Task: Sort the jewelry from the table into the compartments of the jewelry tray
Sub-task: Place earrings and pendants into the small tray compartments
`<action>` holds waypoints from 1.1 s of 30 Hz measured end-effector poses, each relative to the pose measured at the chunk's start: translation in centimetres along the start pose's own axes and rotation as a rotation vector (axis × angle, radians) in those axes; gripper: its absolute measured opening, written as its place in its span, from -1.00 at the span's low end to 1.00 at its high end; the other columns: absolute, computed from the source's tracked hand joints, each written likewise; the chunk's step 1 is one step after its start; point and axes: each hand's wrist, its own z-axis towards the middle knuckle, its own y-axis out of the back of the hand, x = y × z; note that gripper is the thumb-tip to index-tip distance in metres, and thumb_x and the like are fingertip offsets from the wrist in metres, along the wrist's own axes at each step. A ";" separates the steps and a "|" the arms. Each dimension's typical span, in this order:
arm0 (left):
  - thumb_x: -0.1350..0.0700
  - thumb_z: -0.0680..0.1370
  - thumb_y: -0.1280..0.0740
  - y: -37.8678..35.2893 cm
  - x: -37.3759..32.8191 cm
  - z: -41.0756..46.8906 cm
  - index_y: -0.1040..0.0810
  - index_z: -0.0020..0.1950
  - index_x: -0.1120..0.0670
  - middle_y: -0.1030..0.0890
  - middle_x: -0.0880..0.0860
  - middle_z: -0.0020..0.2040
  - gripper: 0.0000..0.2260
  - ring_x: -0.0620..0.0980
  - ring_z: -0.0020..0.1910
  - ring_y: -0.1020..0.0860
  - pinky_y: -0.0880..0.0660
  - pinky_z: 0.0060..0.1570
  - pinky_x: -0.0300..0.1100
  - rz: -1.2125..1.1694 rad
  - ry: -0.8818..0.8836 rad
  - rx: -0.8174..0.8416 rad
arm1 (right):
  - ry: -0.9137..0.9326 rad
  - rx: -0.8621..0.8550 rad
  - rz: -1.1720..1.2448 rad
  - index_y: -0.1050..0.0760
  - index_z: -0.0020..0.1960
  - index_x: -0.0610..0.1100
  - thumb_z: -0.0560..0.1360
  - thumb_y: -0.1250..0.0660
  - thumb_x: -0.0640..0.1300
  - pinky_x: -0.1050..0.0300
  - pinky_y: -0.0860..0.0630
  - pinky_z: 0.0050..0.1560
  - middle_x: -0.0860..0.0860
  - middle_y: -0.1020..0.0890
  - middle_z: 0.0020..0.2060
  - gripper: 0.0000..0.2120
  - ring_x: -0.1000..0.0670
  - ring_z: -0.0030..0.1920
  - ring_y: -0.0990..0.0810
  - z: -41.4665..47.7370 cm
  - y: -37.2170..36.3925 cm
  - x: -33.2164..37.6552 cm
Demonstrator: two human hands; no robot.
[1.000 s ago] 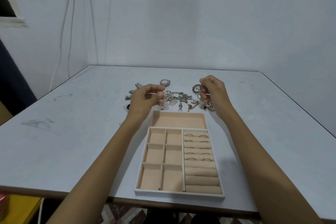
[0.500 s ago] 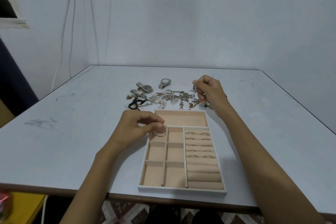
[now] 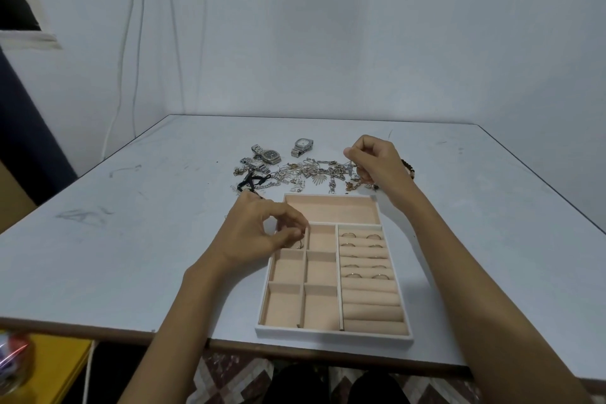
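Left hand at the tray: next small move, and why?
Likely open the left hand and release the small piece: it pinches the piece low in the far-left small compartment of the jewelry tray. The right hand pinches a chain piece at the pile.

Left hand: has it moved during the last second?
Yes. The left hand drew back from the jewelry pile to the far-left small compartment of the tray.

Left hand [image 3: 255, 233] has come back off the jewelry pile [image 3: 308, 174], which now lies beyond its knuckles with the dark-faced watch [image 3: 270, 156] uncovered. I read its pinch lower than half a second ago: small shiny piece [image 3: 296, 244] just under its fingertips, inside the jewelry tray [image 3: 331, 334] compartment beneath.
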 end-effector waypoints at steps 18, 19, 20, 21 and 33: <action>0.00 0.67 0.01 -0.3 5.0 0.1 -0.21 0.52 0.04 -0.16 -0.05 0.55 -0.59 -0.14 0.53 -0.07 0.04 0.51 -0.08 0.468 0.302 0.204 | -0.058 0.744 -0.380 -0.44 -0.21 -0.34 0.52 -0.38 -0.21 0.25 -0.30 -0.44 -0.09 -0.40 -0.43 -0.77 0.04 -0.47 -0.34 -4.8 -2.1 5.9; 0.00 0.68 0.02 -0.3 4.9 0.1 -0.19 0.53 0.03 -0.14 -0.06 0.55 -0.58 -0.14 0.53 -0.06 0.06 0.51 -0.08 0.474 0.303 0.207 | -0.046 0.751 -0.403 -0.44 -0.20 -0.36 0.51 -0.38 -0.19 0.27 -0.32 -0.43 -0.09 -0.41 -0.43 -0.75 0.02 -0.45 -0.35 -5.0 -2.3 5.8; 0.00 0.68 0.02 -0.2 4.8 0.1 -0.19 0.53 0.03 -0.13 -0.06 0.56 -0.58 -0.14 0.53 -0.05 0.06 0.51 -0.08 0.475 0.302 0.208 | -0.033 0.756 -0.431 -0.46 -0.20 -0.36 0.51 -0.39 -0.16 0.26 -0.33 -0.41 -0.12 -0.44 -0.41 -0.73 0.00 -0.42 -0.37 -5.2 -2.4 5.6; 0.01 0.68 0.02 -0.2 4.7 0.1 -0.18 0.53 0.04 -0.13 -0.06 0.56 -0.58 -0.14 0.53 -0.05 0.07 0.51 -0.08 0.477 0.301 0.209 | -0.025 0.761 -0.459 -0.47 -0.20 -0.34 0.51 -0.39 -0.13 0.25 -0.35 -0.37 -0.17 -0.47 -0.39 -0.73 0.00 -0.39 -0.40 -5.3 -2.5 5.5; 0.02 0.68 0.00 -0.2 4.7 0.1 -0.21 0.52 0.05 -0.15 -0.04 0.55 -0.59 -0.13 0.53 -0.08 0.05 0.51 -0.06 0.457 0.299 0.199 | 0.037 0.658 -0.574 -0.61 -0.18 -0.16 0.48 -0.41 -0.10 0.26 -0.41 -0.26 -0.01 -0.71 -0.19 -0.87 0.09 -0.35 -0.49 -6.5 -2.2 5.4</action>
